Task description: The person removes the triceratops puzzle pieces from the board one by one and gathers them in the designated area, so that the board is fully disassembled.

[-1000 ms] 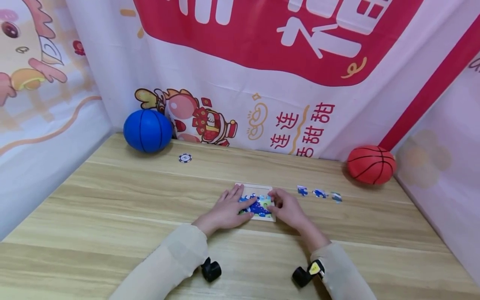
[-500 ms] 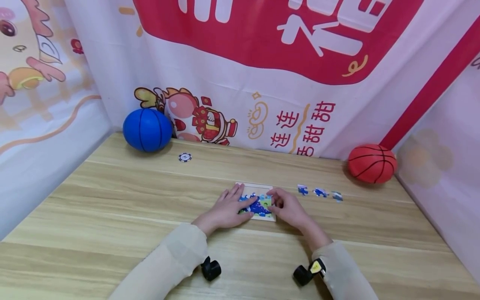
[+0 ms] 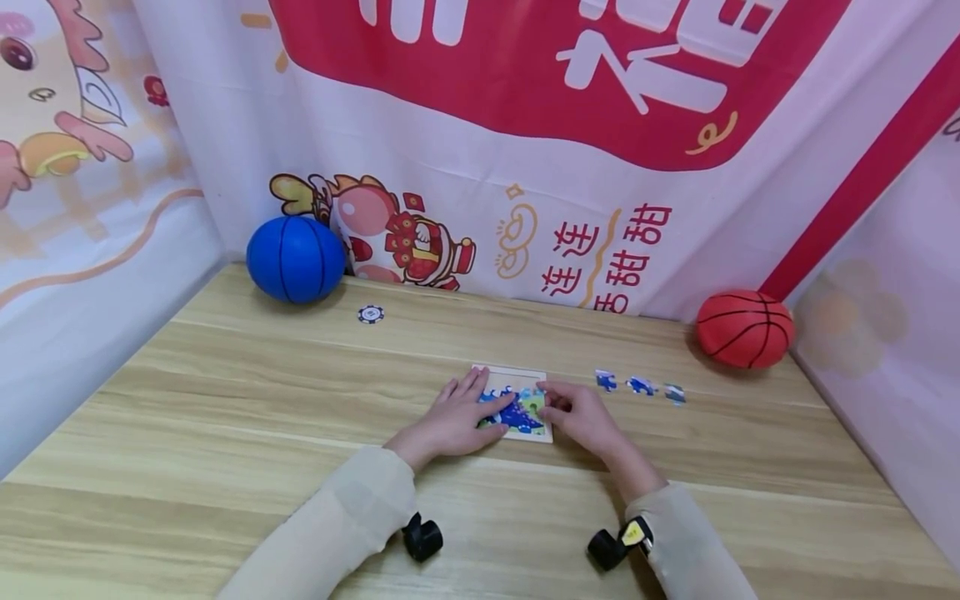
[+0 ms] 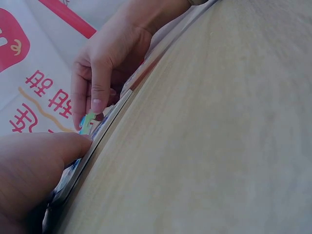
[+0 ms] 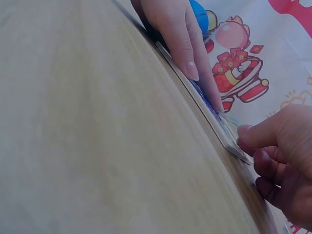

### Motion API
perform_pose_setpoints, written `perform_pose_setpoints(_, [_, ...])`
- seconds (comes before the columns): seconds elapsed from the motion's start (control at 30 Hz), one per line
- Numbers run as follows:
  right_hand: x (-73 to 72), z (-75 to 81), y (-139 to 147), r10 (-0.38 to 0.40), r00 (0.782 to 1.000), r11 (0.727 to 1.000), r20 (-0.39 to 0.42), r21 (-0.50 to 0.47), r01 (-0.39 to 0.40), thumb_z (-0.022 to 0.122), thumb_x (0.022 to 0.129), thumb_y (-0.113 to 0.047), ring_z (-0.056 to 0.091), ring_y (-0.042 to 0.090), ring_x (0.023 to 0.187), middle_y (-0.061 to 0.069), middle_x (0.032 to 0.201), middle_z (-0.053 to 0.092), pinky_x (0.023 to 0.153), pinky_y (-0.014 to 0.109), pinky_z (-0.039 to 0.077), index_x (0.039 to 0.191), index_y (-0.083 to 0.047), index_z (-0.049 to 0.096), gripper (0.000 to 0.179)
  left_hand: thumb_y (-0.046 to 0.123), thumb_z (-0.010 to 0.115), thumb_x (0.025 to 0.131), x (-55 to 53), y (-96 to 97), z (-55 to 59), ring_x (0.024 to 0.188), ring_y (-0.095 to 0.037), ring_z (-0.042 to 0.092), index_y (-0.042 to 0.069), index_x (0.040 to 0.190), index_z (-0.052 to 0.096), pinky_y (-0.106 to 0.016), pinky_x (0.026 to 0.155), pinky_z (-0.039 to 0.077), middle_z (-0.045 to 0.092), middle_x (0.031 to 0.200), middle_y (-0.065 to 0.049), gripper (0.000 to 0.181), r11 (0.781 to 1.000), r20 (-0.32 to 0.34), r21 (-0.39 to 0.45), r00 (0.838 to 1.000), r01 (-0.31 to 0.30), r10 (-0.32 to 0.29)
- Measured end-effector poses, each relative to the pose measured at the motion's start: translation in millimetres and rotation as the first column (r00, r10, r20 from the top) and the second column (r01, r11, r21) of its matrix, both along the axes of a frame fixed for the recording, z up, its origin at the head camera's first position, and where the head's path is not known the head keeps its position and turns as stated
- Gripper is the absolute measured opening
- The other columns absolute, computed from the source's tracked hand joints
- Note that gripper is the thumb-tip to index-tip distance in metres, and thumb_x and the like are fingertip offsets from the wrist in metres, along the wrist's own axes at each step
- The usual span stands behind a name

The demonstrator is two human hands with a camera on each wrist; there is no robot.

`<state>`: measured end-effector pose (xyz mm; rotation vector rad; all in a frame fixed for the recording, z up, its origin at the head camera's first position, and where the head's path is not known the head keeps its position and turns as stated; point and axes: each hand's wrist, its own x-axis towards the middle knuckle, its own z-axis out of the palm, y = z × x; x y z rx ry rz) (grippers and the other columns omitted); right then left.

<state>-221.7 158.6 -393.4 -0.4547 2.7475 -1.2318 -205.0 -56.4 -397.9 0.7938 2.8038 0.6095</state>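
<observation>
A square jigsaw puzzle in a pale wooden tray [image 3: 529, 438] lies mid-table in the head view. Its lower part is filled with blue and green pieces, while bare wood shows along the top. My left hand [image 3: 452, 422] rests flat over the left side, fingers spread on the pieces. At the right edge, my right hand [image 3: 585, 417] pinches a green puzzle piece [image 4: 88, 122] between thumb and fingers, tilted up in the left wrist view. My right fingers mostly hide this piece in the right wrist view.
Three loose puzzle pieces lie in a row right of the tray, the middle piece [image 3: 641, 386] mostly blue. A blue ball [image 3: 296, 260] and a poker chip [image 3: 371, 314] are at the back left. A red ball [image 3: 744, 330] stands back right, before a printed curtain [image 3: 480, 167].
The fingers of my right hand have shifted slightly right at the tray's edge. My left hand stays in place on the puzzle, and the loose pieces have not moved.
</observation>
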Motion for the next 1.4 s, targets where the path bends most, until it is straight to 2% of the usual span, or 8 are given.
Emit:
perform_pose_setpoints(0.27, [-1.9, 12.8, 14.7, 0.021, 0.999, 0.997, 0.048, -0.081, -0.017, 0.062, 0.080, -0.009, 0.047, 0.020, 0.068, 0.005, 0.079, 0.055, 0.054, 0.028, 0.041, 0.117, -0.008, 0.055, 0.037, 0.048, 0.037, 0.088, 1.3, 1.1, 1.5, 0.127, -0.024, -0.008, 0.032, 0.134, 0.029, -0.044, 0.099, -0.003, -0.002, 0.142, -0.013, 0.050, 1.000, 0.015, 0.007, 1.000, -0.002, 0.002])
perform_pose_setpoints(0.4, [0.1, 21.0, 29.6, 0.032, 0.998, 0.992, 0.063, -0.126, -0.024, 0.062, 0.079, -0.010, 0.047, 0.022, 0.071, 0.006, 0.081, 0.056, 0.058, 0.029, 0.041, 0.115, -0.009, 0.057, 0.036, 0.047, 0.038, 0.088, 2.4, 1.4, 1.8, 0.128, -0.025, -0.007, 0.031, 0.134, 0.030, -0.044, 0.099, -0.004, -0.002, 0.142, -0.013, 0.050, 1.000, 0.018, 0.010, 1.000, -0.002, 0.002])
perform_pose_setpoints(0.67, [5.7, 38.9, 69.8, -0.005, 1.000, 0.984, -0.013, -0.176, 0.002, 0.061, 0.081, -0.011, 0.047, 0.019, 0.073, 0.011, 0.085, 0.055, 0.058, 0.029, 0.044, 0.113, -0.004, 0.057, 0.033, 0.047, 0.037, 0.088, 1.9, 0.9, 0.8, 0.128, -0.024, -0.007, 0.031, 0.134, 0.029, -0.044, 0.099, -0.004, -0.001, 0.142, -0.013, 0.050, 1.000, 0.014, 0.014, 1.000, -0.009, 0.009])
perform_pose_setpoints(0.77, [8.1, 43.1, 89.6, -0.020, 1.000, 0.982, -0.009, -0.187, 0.018, 0.060, 0.081, -0.012, 0.046, 0.016, 0.071, 0.012, 0.085, 0.052, 0.057, 0.029, 0.044, 0.115, -0.003, 0.056, 0.035, 0.047, 0.038, 0.087, 1.8, 0.7, 1.4, 0.128, -0.024, -0.007, 0.031, 0.134, 0.028, -0.043, 0.099, -0.004, -0.002, 0.142, -0.013, 0.050, 1.000, 0.016, 0.017, 1.000, -0.011, 0.011])
perform_pose_setpoints(0.9, [12.4, 48.2, 113.5, -0.040, 0.999, 0.986, 0.006, -0.159, 0.040, 0.058, 0.083, -0.017, 0.044, 0.016, 0.071, 0.013, 0.085, 0.048, 0.057, 0.028, 0.042, 0.118, -0.003, 0.053, 0.038, 0.047, 0.038, 0.087, 2.1, 0.6, 3.0, 0.128, -0.024, -0.007, 0.030, 0.134, 0.028, -0.044, 0.099, -0.004, -0.002, 0.142, -0.013, 0.050, 1.000, 0.018, 0.023, 1.000, -0.013, 0.012])
perform_pose_setpoints(1.03, [17.2, 50.5, 134.8, -0.045, 0.999, 0.991, -0.017, -0.125, 0.042, 0.057, 0.084, -0.019, 0.044, 0.017, 0.072, 0.013, 0.086, 0.048, 0.057, 0.028, 0.042, 0.120, -0.001, 0.050, 0.041, 0.047, 0.038, 0.088, 2.0, 0.9, 3.8, 0.128, -0.024, -0.008, 0.030, 0.134, 0.028, -0.043, 0.099, -0.005, -0.002, 0.142, -0.013, 0.050, 1.000, 0.023, 0.028, 1.000, -0.013, 0.012])
perform_pose_setpoints(1.3, [28.6, 42.5, 174.2, -0.151, 0.988, 0.987, 0.009, -0.044, 0.152, 0.054, 0.085, -0.026, 0.044, 0.015, 0.081, 0.012, 0.094, 0.048, 0.067, 0.029, 0.045, 0.124, -0.001, 0.045, 0.047, 0.046, 0.038, 0.088, 2.7, 2.3, 3.8, 0.128, -0.024, -0.008, 0.030, 0.134, 0.028, -0.043, 0.099, -0.005, -0.002, 0.142, -0.012, 0.050, 1.000, 0.030, 0.022, 1.000, -0.009, 0.008])
perform_pose_setpoints(1.4, [30.4, 37.0, 186.8, -0.167, 0.986, 0.985, 0.006, -0.040, 0.167, 0.054, 0.086, -0.026, 0.043, 0.015, 0.082, 0.012, 0.096, 0.048, 0.066, 0.029, 0.044, 0.124, 0.001, 0.045, 0.047, 0.046, 0.038, 0.088, 2.9, 2.7, 4.5, 0.128, -0.024, -0.008, 0.030, 0.134, 0.028, -0.043, 0.099, -0.005, -0.002, 0.142, -0.013, 0.050, 1.000, 0.029, 0.019, 1.000, -0.008, 0.008])
